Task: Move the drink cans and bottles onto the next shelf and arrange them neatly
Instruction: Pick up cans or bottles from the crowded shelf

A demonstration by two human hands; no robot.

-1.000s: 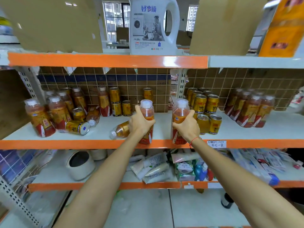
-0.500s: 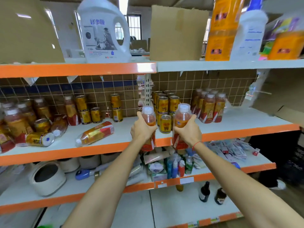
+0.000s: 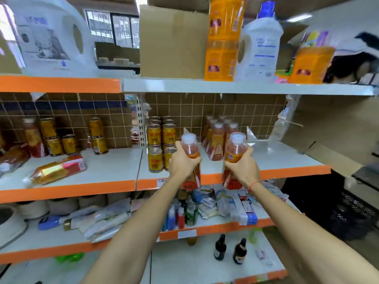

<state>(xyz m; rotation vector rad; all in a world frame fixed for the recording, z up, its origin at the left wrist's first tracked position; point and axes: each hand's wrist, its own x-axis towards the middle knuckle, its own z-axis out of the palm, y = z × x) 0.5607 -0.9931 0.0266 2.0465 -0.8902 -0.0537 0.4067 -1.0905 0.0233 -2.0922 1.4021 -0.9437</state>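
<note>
Left grip (image 3: 183, 162): fingers curled tight round the middle of the left bottle (image 3: 190, 158), which stands upright in the air, white cap up, at the orange front edge of the right-hand shelf (image 3: 287, 158).
Right grip (image 3: 243, 169): fingers wrapped round the right bottle (image 3: 234, 154), also upright, at 3 o'clock from the left bottle and well apart from it; a red string circles the wrist.
Gold cans (image 3: 161, 144): stacked two high on the right-hand shelf, at 10 o'clock from the left grip.
Bottle row (image 3: 218, 140): upright, at 12 o'clock between the two held bottles, further back on the shelf.
Left-hand shelf (image 3: 114, 162): at 9 o'clock; one fallen bottle (image 3: 56, 170) lying on its side near the front, loose cans (image 3: 70, 143) standing behind it.
</note>
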